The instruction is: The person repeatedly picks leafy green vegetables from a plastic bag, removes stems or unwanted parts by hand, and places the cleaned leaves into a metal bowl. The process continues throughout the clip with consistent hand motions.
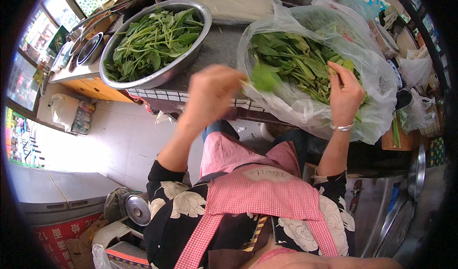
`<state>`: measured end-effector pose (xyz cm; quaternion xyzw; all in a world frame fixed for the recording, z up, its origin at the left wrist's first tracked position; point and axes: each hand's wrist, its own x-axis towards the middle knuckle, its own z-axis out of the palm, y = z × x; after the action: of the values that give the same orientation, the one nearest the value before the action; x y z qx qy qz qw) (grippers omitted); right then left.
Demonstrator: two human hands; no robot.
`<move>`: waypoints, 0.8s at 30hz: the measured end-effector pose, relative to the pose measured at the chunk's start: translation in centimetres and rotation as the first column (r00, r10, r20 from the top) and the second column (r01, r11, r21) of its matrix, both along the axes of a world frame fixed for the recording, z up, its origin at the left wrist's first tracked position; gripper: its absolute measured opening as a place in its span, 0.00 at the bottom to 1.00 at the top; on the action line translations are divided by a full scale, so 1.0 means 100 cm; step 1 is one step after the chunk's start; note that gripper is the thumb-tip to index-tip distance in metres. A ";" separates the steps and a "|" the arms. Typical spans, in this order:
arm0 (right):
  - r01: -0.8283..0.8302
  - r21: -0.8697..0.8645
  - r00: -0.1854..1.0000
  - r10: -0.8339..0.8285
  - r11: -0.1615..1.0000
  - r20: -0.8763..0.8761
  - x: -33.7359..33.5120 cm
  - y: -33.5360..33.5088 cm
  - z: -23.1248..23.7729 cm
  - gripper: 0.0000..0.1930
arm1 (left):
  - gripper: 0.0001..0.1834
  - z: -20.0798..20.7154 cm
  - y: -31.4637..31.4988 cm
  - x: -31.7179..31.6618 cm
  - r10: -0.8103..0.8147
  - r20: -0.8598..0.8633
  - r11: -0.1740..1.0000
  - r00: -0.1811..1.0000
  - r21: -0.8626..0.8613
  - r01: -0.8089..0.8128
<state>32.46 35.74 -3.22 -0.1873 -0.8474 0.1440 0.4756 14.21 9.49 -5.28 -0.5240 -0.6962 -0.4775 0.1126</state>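
At the far left, two small round metal bowls (89, 48) are sitting stacked near the bench corner, just beside one large round steel basin (157, 42) that is holding a heap of loose green leafy stems (152, 40). The basin is resting on the dark grey bench (219, 44), whose front edge is faced with white tiles.

Moving right, the left hand (210, 92) is hovering in front of the bench edge, between the basin and the bag, its fingers curled together and pinching one green leaf (264, 78); motion blur is hiding the exact grip. That leaf is hanging just at the near rim of one big clear plastic bag (305, 111), which is lying open on the bench and bulging with a second, larger pile of green leafy stalks (296, 59).

Further right, the right hand (344, 94), wearing one silver bangle (342, 126) at the wrist, is reaching into the bag's mouth, its fingers closing around a few stalks at the near right side of the pile. The two hands are sitting well apart, with the bagged greens lying between and beyond them. Behind the bag, one flat pale wrapped bundle (234, 1) is lying on the bench.
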 end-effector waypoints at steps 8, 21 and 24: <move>0.092 0.193 0.917 -0.158 0.977 0.366 0.015 0.036 -0.017 0.20 | 0.30 0.047 -0.089 -0.118 0.695 -0.597 0.456 0.402 -0.067 -0.887; 0.133 0.099 0.877 -0.163 0.986 0.451 -0.033 0.026 -0.049 0.13 | 0.22 -0.034 0.092 0.018 -0.198 -0.345 0.935 0.917 -0.348 0.071; 0.028 -0.166 0.971 0.013 0.986 0.238 -0.018 0.030 -0.044 0.14 | 0.20 -0.039 0.104 0.025 -0.209 -0.282 0.968 0.936 -0.198 0.156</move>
<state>30.71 38.70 -7.64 -0.2458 -0.8825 0.1895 0.3534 16.73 19.91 -9.22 -0.6608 -0.6577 -0.3387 0.1263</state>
